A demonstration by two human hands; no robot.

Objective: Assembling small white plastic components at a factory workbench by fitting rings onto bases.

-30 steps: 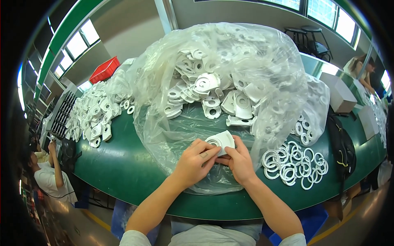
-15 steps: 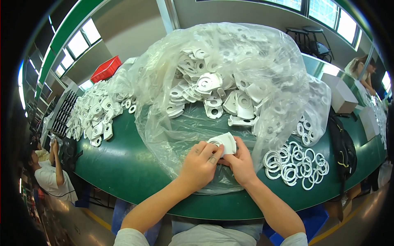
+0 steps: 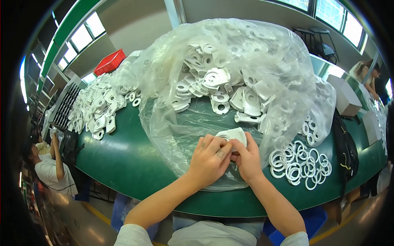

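Observation:
Between my two hands, over the near edge of a clear plastic bag, is a white plastic part (image 3: 237,136) with a round ringed opening at its left end. My left hand (image 3: 209,159) grips that end, its fingers curled over the ring and partly hiding it. My right hand (image 3: 248,158) holds the other side, thumb on top and fingers underneath. Beyond my hands the large clear bag (image 3: 164,143) lies open, with a heap of similar white parts (image 3: 217,78) inside. Right of my right hand, loose white rings (image 3: 301,166) lie in a pile on the green table (image 3: 119,164).
A heap of white parts (image 3: 96,106) spreads at the left, near a red bin (image 3: 110,61) and a black rack (image 3: 65,108). At the right are a smaller bag, a white box (image 3: 344,96) and a black bag (image 3: 344,143). Another person (image 3: 53,168) is at the far left.
The view has shifted slightly, moving the scene a little right. My left fingers have closed further over the ringed end, and my right thumb has moved in toward it.

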